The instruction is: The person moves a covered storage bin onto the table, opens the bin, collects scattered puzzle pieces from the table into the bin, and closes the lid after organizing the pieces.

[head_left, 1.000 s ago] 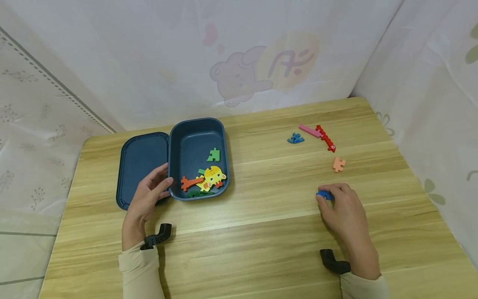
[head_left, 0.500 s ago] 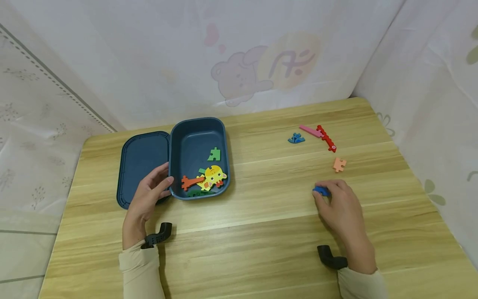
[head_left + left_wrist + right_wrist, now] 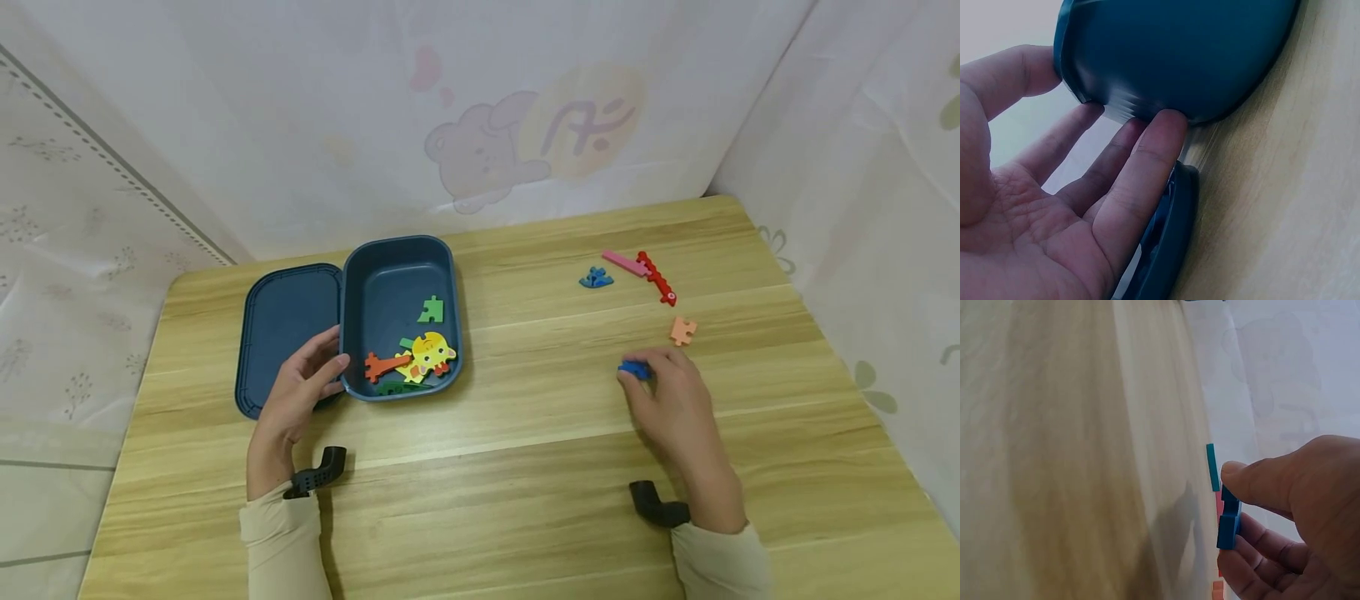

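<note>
In the head view my left hand [image 3: 300, 387] holds the dark blue plastic box [image 3: 397, 242] at its near left corner. The left wrist view has the thumb at the rim and fingertips on the outer wall [image 3: 1179, 56]. Inside the box lie a yellow animal-face puzzle piece [image 3: 430, 354], an orange piece [image 3: 386, 365] and green pieces [image 3: 431, 309]. My right hand [image 3: 675, 408] pinches a blue puzzle piece [image 3: 1229, 522] between thumb and fingers, lifted off the table in the right wrist view; its fingers partly cover the piece in the head view.
The box's lid [image 3: 288, 312] lies to its left, partly behind my left hand. Beyond my right hand are a peach puzzle piece [image 3: 682, 331], a joined red strip [image 3: 657, 279], a pink strip [image 3: 624, 262] and a blue piece [image 3: 596, 278]. A curtain backs the table [image 3: 525, 483].
My right hand has moved left and slightly away from me, carrying the blue puzzle piece. The left hand stays at the box.
</note>
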Action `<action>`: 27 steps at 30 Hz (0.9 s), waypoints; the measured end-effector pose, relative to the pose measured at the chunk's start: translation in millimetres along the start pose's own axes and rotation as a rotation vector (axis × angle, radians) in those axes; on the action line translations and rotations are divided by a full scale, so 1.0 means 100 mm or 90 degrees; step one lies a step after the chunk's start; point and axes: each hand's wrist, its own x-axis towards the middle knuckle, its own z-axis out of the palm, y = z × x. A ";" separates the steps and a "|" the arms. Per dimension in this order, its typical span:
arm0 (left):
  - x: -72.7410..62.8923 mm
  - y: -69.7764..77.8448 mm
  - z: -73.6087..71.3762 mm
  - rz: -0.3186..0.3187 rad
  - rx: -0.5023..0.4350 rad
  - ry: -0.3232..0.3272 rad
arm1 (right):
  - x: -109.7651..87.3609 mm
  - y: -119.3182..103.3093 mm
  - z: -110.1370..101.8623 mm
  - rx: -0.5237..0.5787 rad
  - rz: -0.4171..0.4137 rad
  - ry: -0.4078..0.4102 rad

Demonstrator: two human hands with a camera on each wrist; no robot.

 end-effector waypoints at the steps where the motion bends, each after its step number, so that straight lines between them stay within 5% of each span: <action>1: 0.00 0.00 0.00 -0.001 0.001 0.001 | 0.01 -0.01 0.00 0.003 -0.001 -0.002; 27: 0.02 0.00 -0.01 0.002 -0.010 -0.003 | 0.28 -0.26 0.02 0.020 -0.065 -0.005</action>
